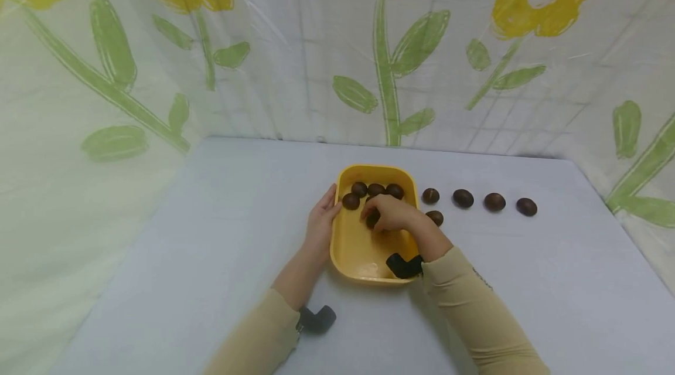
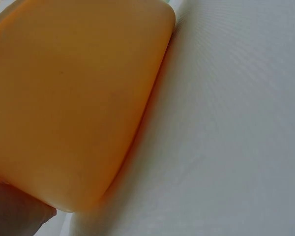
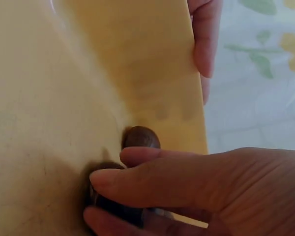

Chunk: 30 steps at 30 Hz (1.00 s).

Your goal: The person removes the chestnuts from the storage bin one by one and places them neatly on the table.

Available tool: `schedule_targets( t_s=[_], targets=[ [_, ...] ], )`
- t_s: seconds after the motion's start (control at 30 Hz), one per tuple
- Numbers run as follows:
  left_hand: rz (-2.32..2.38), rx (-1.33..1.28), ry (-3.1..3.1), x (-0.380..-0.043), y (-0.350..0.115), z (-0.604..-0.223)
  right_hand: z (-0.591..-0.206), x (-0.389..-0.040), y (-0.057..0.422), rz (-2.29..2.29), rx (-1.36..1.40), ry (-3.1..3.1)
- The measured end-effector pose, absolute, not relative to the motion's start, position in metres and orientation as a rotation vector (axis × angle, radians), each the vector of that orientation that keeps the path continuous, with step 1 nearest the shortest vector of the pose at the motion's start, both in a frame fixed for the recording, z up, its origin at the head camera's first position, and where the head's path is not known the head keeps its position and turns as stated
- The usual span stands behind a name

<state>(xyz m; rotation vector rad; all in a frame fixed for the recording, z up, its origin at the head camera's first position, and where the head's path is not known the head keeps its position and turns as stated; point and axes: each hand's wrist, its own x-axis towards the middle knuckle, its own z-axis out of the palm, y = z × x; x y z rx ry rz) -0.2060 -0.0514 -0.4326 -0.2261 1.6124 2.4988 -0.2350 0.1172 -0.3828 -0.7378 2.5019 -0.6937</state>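
A yellow tray (image 1: pixel 358 252) stands on the table with several dark brown egg-shaped balls (image 1: pixel 350 201) grouped toward its far end. On the tray's left side, my left hand (image 1: pixel 320 225) grips the wall, with its fingers along the outside. My right hand (image 1: pixel 392 212) reaches into the tray and pinches a dark egg-shaped ball (image 3: pixel 119 209) between thumb and fingers, low over the tray floor. Another brown ball (image 3: pixel 140 136) lies just beyond those fingers in the right wrist view. The left wrist view is mostly filled by the tray's outer wall (image 2: pixel 78 98).
To the right of the tray, several more brown balls (image 1: pixel 494 202) lie in a row on the white table (image 1: pixel 554 281). A nearer one (image 1: pixel 435 218) sits beside the tray wall, partly hidden by the right wrist. Behind the table hangs a flower-patterned curtain (image 1: pixel 274 70).
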Motion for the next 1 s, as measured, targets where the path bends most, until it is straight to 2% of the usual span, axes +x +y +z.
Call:
schedule_targets(
  t_s=[0.3,1.0],
  targets=[
    [2.495,-0.249,1.625,-0.2048,-0.0518,-0.4306,-0.3873,-0.2348,0.1136,-0.604,-0.852,2.539],
    [2.503,-0.239,1.612,-0.2051,-0.0506,-0.4308,-0.3793,-0.2335,0.1171,-0.544,-0.797,2.554]
  ],
)
